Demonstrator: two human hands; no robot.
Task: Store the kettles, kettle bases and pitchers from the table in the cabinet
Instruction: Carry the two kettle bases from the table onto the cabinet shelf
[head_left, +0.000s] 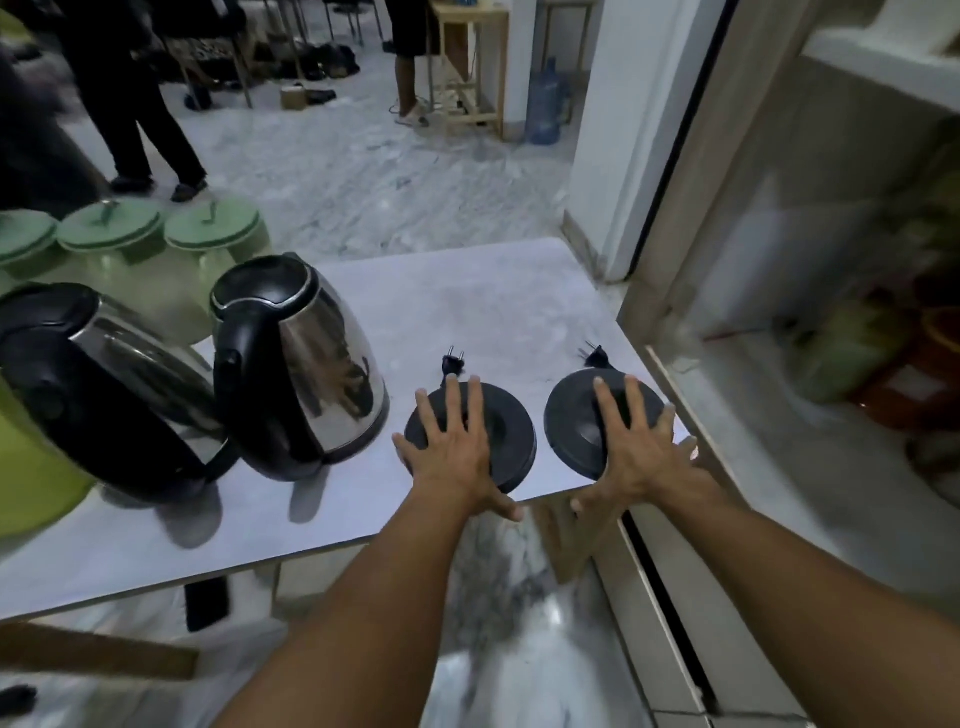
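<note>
At centre frame, left base (511, 431) and right base (571, 415) side by side near the table (493, 301) front edge. Flat on the left base, left hand (452, 452); flat on the right base, right hand (639, 457); fingers spread, clasping nothing. Steel kettles (311, 364) at left; green-lidded pitchers (208, 228) upper left; cabinet (779, 260) at right.

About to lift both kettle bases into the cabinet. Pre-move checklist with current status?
1. Left hand over left base: ok, fingers spread flat across its top.
2. Right hand over right base: ok, same pose.
3. Grip on either base: not ok, fingers straight, none curled round a rim.
4. Cords free: cannot tell; left plug and right plug lie loose on the table behind the bases, cords mostly hidden.
5. Nearest kettle clear of left base: ok, a gap shows.
6. Cabinet open: ok; free shelf room: cannot tell, interior blurred.
</note>
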